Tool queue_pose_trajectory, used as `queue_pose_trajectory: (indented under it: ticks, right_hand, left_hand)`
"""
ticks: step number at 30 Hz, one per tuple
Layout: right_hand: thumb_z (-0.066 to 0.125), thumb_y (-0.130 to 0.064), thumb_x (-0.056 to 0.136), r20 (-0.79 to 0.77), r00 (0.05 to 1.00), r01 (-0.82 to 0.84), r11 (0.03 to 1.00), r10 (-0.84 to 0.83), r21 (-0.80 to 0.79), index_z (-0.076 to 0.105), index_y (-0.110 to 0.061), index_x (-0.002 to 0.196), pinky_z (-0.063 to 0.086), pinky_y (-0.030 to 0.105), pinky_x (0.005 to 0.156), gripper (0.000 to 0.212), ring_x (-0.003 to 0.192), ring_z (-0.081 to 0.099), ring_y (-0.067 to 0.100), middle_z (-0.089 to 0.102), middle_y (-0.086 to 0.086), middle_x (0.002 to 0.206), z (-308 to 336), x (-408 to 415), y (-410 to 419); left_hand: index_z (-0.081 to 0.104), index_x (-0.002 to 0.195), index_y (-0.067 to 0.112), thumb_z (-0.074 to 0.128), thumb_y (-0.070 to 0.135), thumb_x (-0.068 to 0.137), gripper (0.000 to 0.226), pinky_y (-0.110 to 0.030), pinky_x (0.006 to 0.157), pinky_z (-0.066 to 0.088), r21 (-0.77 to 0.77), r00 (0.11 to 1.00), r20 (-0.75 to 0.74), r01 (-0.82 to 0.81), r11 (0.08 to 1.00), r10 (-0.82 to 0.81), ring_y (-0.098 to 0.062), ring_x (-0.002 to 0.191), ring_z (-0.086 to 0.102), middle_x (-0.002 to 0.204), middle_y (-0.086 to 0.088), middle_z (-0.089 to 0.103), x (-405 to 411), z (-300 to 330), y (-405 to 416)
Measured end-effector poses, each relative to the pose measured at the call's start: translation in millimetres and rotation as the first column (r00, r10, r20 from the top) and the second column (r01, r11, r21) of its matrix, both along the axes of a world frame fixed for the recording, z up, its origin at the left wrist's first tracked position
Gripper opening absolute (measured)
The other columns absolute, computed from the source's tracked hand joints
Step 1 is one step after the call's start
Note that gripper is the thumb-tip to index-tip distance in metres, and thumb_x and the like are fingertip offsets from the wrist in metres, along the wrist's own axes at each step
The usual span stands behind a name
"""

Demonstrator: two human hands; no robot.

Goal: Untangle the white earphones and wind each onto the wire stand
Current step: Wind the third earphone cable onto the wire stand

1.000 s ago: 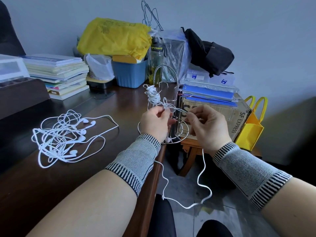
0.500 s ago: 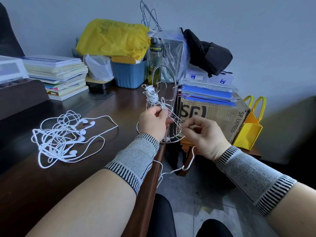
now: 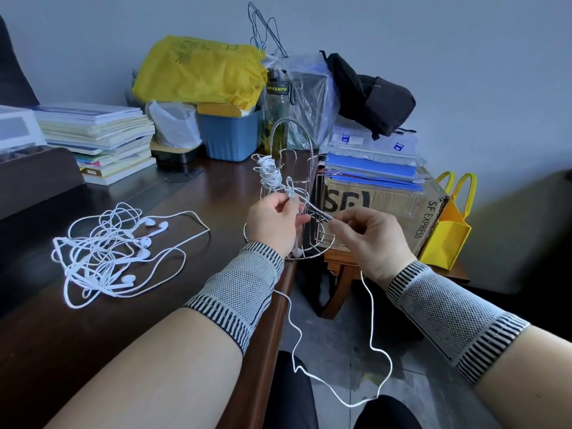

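Item: white earphone cable [image 3: 371, 308], thin, round and matte, one length in work. My left hand [image 3: 274, 222] pinches it between thumb and curled fingers right against the wire stand [image 3: 294, 193]; my right hand [image 3: 368, 239] pinches the same cable just beside, a short taut run between the two. From my right hand the slack hangs off the desk's right edge in a long loose loop above the floor and climbs back under my left wrist. Wire stand: chrome, ring base, arched handle, upright at the desk's [image 3: 130, 329] right edge; a tight bundle of wound cable [image 3: 268, 173] on one upper prong. Remaining earphones [image 3: 114, 255]: a knotted white heap with several buds showing, toward the desk's left edge, well apart from the stand
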State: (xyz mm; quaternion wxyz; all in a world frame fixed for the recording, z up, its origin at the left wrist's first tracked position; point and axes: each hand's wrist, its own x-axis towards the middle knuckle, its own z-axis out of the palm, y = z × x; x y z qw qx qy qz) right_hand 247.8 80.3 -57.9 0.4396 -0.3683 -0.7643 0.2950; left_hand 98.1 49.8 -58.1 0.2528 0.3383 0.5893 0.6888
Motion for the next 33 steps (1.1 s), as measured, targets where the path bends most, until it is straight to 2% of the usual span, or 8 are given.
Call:
queue_pose_trajectory:
  ticks: [4, 9, 13, 17, 21, 26, 29, 33]
  right_hand:
    - [0.072, -0.019, 0.084, 0.04, 0.999, 0.038, 0.999, -0.037, -0.03, 0.069, -0.022, 0.069, 0.043, 0.015, 0.053, 0.016, 0.048, 0.051, 0.0, 0.059, -0.015, 0.05, 4.5, -3.9, 3.8]
    - [0.064, -0.01, 0.088, -0.015, 1.0, -0.002, 0.977, -0.002, -0.214, 0.069, -0.013, 0.07, 0.035, 0.015, 0.04, 0.019, 0.039, 0.041, 0.003, 0.057, -0.005, 0.052, 15.8, -15.1, 5.5]
    - [0.063, -0.024, 0.093, 0.005, 1.0, -0.002, 0.987, 0.003, -0.158, 0.066, -0.016, 0.063, 0.03, 0.014, 0.039, 0.03, 0.036, 0.032, 0.003, 0.043, -0.003, 0.047, 19.9, -19.7, 4.8]
    - [0.064, -0.019, 0.092, 0.038, 0.999, -0.01, 0.987, 0.016, -0.158, 0.072, -0.006, 0.075, 0.036, 0.017, 0.041, 0.023, 0.04, 0.041, 0.005, 0.062, 0.007, 0.058, 21.0, -24.5, 8.4]
    - [0.062, -0.019, 0.093, 0.089, 0.996, 0.007, 0.993, 0.004, -0.122, 0.074, -0.006, 0.078, 0.031, 0.014, 0.039, 0.023, 0.036, 0.036, 0.003, 0.048, -0.009, 0.045, 21.3, -32.5, 13.1]
    - [0.063, -0.035, 0.092, 0.182, 0.981, 0.084, 0.994, -0.069, -0.074, 0.067, -0.011, 0.063, 0.027, 0.015, 0.037, 0.038, 0.03, 0.036, 0.006, 0.037, -0.01, 0.032, 20.9, -44.1, 16.4]
    - [0.063, -0.034, 0.091, 0.188, 0.978, 0.107, 0.99, -0.089, -0.087, 0.056, -0.019, 0.051, 0.031, 0.02, 0.041, 0.043, 0.03, 0.037, 0.005, 0.037, -0.011, 0.03, 21.7, -47.6, 19.0]
    - [0.063, -0.03, 0.09, 0.174, 0.979, 0.123, 0.986, -0.102, -0.113, 0.056, -0.016, 0.049, 0.031, 0.021, 0.043, 0.044, 0.032, 0.034, 0.006, 0.037, -0.011, 0.031, 22.2, -48.8, 21.9]
  left_hand:
    - [0.067, 0.089, 0.013, 0.059, 0.014, 0.097, 0.011, -0.024, 0.06, 0.059, 0.013, 1.0, 0.002, 0.0, 1.0, 0.0, -0.011, 0.065, 0.073, 0.079, 0.003, 0.07, 0.2, 0.2, 0.1]
    - [0.066, 0.088, 0.017, 0.059, 0.015, 0.096, 0.011, -0.023, 0.058, 0.058, 0.013, 1.0, -0.001, 0.003, 1.0, -0.003, -0.01, 0.064, 0.072, 0.08, 0.003, 0.07, 0.1, 0.2, -1.1]
    - [0.069, 0.091, 0.017, 0.059, 0.015, 0.096, 0.011, -0.029, 0.056, 0.059, -0.006, 1.0, -0.006, 0.01, 1.0, -0.01, -0.011, 0.067, 0.073, 0.083, 0.001, 0.072, -0.8, -0.3, -1.0]
    - [0.07, 0.092, 0.013, 0.06, 0.013, 0.095, 0.011, -0.033, 0.061, 0.06, -0.015, 1.0, -0.008, 0.011, 1.0, -0.011, -0.012, 0.069, 0.074, 0.082, 0.001, 0.072, -2.2, -0.7, -0.2]
    - [0.072, 0.096, 0.007, 0.062, 0.016, 0.093, 0.014, -0.038, 0.06, 0.061, -0.035, 1.0, -0.029, 0.004, 0.999, -0.005, -0.017, 0.07, 0.074, 0.084, -0.006, 0.073, -4.0, -2.6, 2.6]
    - [0.074, 0.099, 0.01, 0.067, 0.024, 0.088, 0.019, -0.046, 0.069, 0.062, -0.047, 0.998, -0.061, -0.001, 0.999, -0.002, -0.021, 0.074, 0.074, 0.083, -0.005, 0.075, -6.1, -3.9, 3.1]
    - [0.075, 0.087, 0.017, 0.068, 0.024, 0.087, 0.01, -0.048, 0.071, 0.061, -0.041, 0.998, -0.065, 0.013, 0.999, -0.016, -0.023, 0.074, 0.074, 0.081, -0.004, 0.076, -5.9, -3.7, 1.8]
    - [0.075, 0.079, 0.017, 0.07, 0.025, 0.087, 0.012, -0.049, 0.073, 0.061, -0.038, 0.996, -0.068, 0.056, 0.998, -0.059, -0.023, 0.075, 0.074, 0.077, -0.003, 0.076, -4.4, -2.5, -0.9]
